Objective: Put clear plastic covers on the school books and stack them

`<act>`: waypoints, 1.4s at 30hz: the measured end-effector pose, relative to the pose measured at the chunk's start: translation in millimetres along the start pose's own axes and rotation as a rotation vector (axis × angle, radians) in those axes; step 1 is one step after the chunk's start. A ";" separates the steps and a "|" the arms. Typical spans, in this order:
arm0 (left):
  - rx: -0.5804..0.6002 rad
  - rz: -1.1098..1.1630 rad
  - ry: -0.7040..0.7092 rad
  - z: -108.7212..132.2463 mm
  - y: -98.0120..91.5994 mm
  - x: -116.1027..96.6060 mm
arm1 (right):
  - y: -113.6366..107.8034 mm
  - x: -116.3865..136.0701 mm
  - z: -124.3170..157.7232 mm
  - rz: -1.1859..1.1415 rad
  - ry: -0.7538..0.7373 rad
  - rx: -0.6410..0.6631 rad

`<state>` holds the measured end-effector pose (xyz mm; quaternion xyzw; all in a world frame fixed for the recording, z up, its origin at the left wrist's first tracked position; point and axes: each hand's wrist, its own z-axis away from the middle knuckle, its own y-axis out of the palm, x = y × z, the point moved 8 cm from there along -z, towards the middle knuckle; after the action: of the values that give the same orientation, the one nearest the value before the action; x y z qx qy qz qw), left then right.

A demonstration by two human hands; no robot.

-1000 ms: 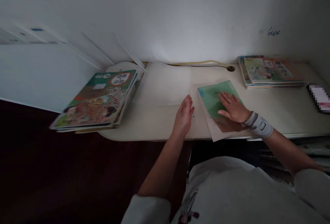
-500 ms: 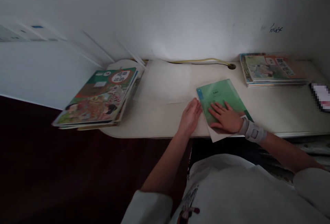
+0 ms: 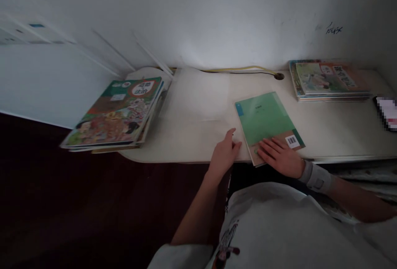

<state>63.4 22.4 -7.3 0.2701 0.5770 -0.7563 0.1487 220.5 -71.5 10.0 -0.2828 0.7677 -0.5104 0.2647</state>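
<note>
A green book point(image 3: 266, 116) lies closed on the white desk point(image 3: 192, 145), its barcode showing at the lower right. The near corner of the book sticks out slightly past the desk's front edge. My right hand point(image 3: 279, 156) rests flat over the lower part of the cover, fingers stretched out, with a grey band on the wrist. Left of the book, my left hand point(image 3: 223, 153) is apart from it at the desk's edge. Its index finger and thumb are spread, with nothing between them; the other fingers are curled or hidden.
A stack of books point(image 3: 114, 114) overhangs the desk's left end. Another book stack point(image 3: 328, 81) stands at the back right, near a phone point(image 3: 387, 114) at the right edge. A yellow cable point(image 3: 242, 69) runs along the wall to a round hole point(image 3: 279, 76).
My right hand has slid down the cover toward me, uncovering the barcode. The lower cover corner now lies flat. My left hand has drawn back a little, and its finger and thumb have parted.
</note>
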 end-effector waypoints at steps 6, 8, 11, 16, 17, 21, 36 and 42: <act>0.085 -0.384 0.105 11.4 13.5 -17.7 | -4.9 -13.9 -25.6 0.013 0.222 -0.065; 0.084 -0.484 0.136 16.8 16.6 -19.1 | 2.6 -16.5 -33.9 0.019 0.260 0.001; 0.036 -0.546 0.215 23.5 19.9 -19.3 | 13.9 -20.6 -38.7 0.030 0.284 0.140; -0.103 -0.539 0.331 25.9 20.4 -17.8 | 2.4 -30.8 -49.9 -0.076 0.224 0.236; -0.145 -0.517 0.359 25.5 19.2 -18.6 | -1.0 -35.1 -57.6 -0.092 0.220 0.232; -0.237 -0.356 0.496 23.4 18.4 -19.4 | 10.8 -60.4 -100.2 -0.135 0.254 0.285; -0.261 -0.300 0.449 23.0 20.9 -17.3 | 43.3 -62.8 -111.6 -0.071 0.245 0.483; -0.198 -0.153 0.410 10.5 3.9 -19.0 | 27.1 -63.7 -108.6 -0.168 0.190 0.332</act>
<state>78.4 9.6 2.7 0.3575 0.6853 -0.6345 -0.0036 185.2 50.9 28.9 -0.2493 0.6683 -0.6744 0.1905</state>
